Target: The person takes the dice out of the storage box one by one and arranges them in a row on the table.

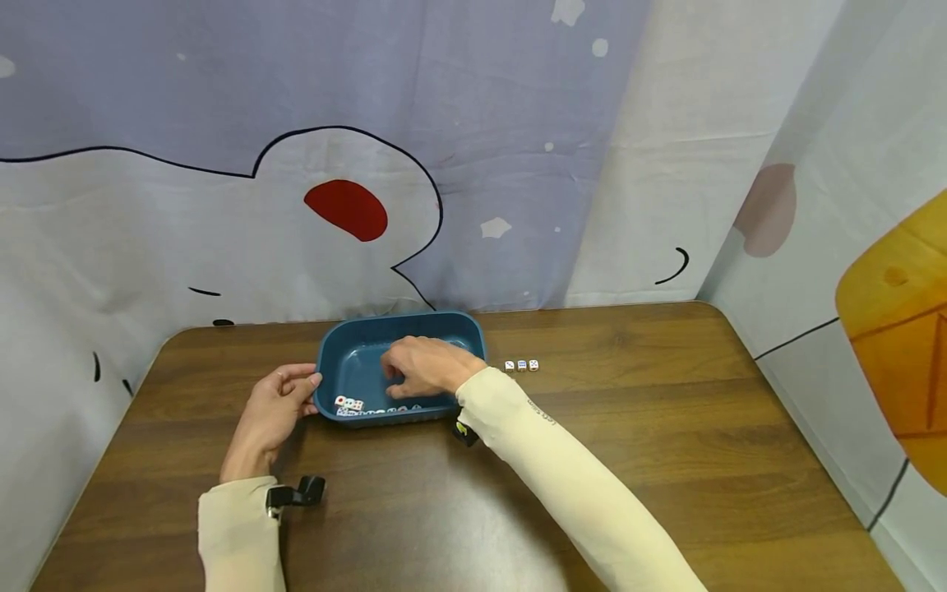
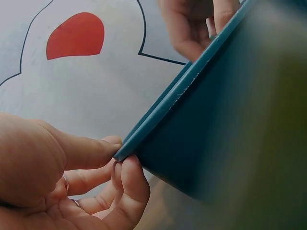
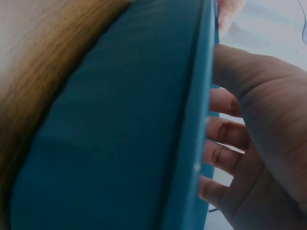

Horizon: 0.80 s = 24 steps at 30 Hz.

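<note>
A blue rectangular tray (image 1: 399, 419) stands on the table near its back edge. My left hand (image 1: 275, 409) pinches the tray's left rim; in the left wrist view the thumb (image 2: 91, 151) lies over the rim and fingers press from below. Over the tray's inside, my right hand (image 1: 429, 367) reaches down with bent fingers. Its fingertips are hidden behind the rim in the right wrist view, so I cannot tell whether they hold anything. Several small white dice (image 1: 349, 404) lie in the tray along its near wall, mostly toward the left corner.
Three white dice (image 1: 521, 365) sit in a short row on the wooden table (image 1: 666, 427), just right of the tray. A printed cloth (image 1: 503, 164) hangs behind the table, and another cloth surface (image 1: 806, 312) rises at the right.
</note>
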{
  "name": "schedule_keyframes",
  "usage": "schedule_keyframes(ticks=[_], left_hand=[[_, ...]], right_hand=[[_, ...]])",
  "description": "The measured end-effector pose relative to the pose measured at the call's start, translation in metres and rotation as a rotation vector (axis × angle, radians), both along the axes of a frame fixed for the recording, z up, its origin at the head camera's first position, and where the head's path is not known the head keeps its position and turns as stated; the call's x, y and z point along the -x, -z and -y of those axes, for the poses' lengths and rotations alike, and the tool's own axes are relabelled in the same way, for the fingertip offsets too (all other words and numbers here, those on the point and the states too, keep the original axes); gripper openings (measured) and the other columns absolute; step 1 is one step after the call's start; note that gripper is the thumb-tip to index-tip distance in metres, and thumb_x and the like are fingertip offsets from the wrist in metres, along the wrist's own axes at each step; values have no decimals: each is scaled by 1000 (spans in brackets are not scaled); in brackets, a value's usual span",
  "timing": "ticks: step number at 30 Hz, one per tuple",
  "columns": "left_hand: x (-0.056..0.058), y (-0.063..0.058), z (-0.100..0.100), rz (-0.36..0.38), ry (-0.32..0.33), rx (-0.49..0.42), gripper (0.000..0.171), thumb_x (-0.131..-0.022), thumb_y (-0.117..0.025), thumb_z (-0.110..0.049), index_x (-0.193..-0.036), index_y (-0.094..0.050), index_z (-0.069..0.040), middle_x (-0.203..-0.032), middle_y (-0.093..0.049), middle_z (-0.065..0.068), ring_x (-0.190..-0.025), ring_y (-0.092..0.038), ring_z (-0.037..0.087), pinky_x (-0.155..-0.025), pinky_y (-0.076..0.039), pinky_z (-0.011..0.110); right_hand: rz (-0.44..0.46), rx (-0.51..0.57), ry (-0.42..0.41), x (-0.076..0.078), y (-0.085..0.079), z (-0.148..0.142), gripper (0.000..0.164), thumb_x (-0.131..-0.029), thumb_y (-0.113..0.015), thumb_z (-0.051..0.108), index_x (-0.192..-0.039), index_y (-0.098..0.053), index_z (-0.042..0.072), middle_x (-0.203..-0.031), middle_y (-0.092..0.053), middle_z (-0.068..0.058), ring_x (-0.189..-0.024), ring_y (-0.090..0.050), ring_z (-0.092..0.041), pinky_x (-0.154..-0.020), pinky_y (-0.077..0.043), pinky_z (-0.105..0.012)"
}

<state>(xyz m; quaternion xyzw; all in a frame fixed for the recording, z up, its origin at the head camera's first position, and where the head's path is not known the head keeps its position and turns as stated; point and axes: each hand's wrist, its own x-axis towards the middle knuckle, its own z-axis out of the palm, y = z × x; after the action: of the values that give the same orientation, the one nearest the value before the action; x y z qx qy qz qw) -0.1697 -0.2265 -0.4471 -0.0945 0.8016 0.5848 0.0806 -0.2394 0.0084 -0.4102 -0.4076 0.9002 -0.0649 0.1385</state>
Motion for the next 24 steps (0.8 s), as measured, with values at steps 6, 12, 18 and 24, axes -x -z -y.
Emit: schedule_keyframes(ticks=[6,12,18,24], left_hand=[[0,1,0,-6,-1,-6,45,-101,-50,-25,-137,-44,1,-95,-63,1,-77,-58,4,-72,-57,23],[0,1,0,-25,-5,0,45,-101,-50,-25,-136,-44,2,-94,-63,-1,-77,-57,4,-71,-57,22],[0,2,1,-29,3,1,46,-101,-50,-26,-136,-44,2,-96,-62,-3,-78,-57,3,-72,-56,22],[0,4,1,-28,9,5,46,-101,-49,-27,-136,-44,1,-100,-63,2,-80,-57,5,-73,-57,22]], right_hand=[[27,0,-26,0,4,12,19,-89,-67,36,-99,-67,20,-90,-61,8,-78,-55,-6,-67,-46,-19],[32,-1,-36,1,13,23,15,-89,-68,36,-92,-65,22,-84,-59,11,-74,-54,-5,-62,-43,-18],[54,-8,-37,1,20,33,13,-90,-67,36,-92,-64,24,-85,-58,11,-75,-54,-5,-62,-43,-18],[62,-12,-5,-1,22,40,12,-90,-66,37,-94,-64,25,-88,-58,13,-78,-55,-4,-65,-45,-18]])
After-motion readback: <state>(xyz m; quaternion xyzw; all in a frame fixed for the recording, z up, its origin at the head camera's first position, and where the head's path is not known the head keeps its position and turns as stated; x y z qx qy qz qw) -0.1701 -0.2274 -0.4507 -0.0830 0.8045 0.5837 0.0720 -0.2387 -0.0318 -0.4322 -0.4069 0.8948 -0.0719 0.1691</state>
